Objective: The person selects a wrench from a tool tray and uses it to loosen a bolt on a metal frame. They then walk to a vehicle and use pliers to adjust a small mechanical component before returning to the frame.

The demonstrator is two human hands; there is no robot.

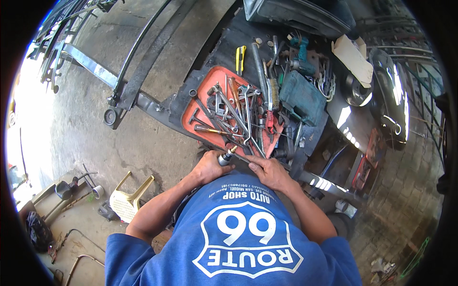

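My left hand [210, 168] is closed around a dark cylindrical tool with a brass tip [225, 157], its tip pointing up and to the right. Across from it, my right hand [271, 173] rests at the near edge of a red tray [204, 86], fingers stretched toward the left and partly bunched. Whether anything lies under those fingertips is hidden. Heaped in the tray are wrenches [248, 119], a hammer [194, 117], a wooden-handled tool [208, 129] and red-handled pliers [270, 122].
Beyond the tray lie a yellow utility knife [240, 59], a metal pipe [259, 69], a wire brush [273, 93], a teal power drill [299, 55] and a teal case [302, 97]. A cardboard box [353, 59] sits farther right. A cream plastic chair [125, 202] stands at left.
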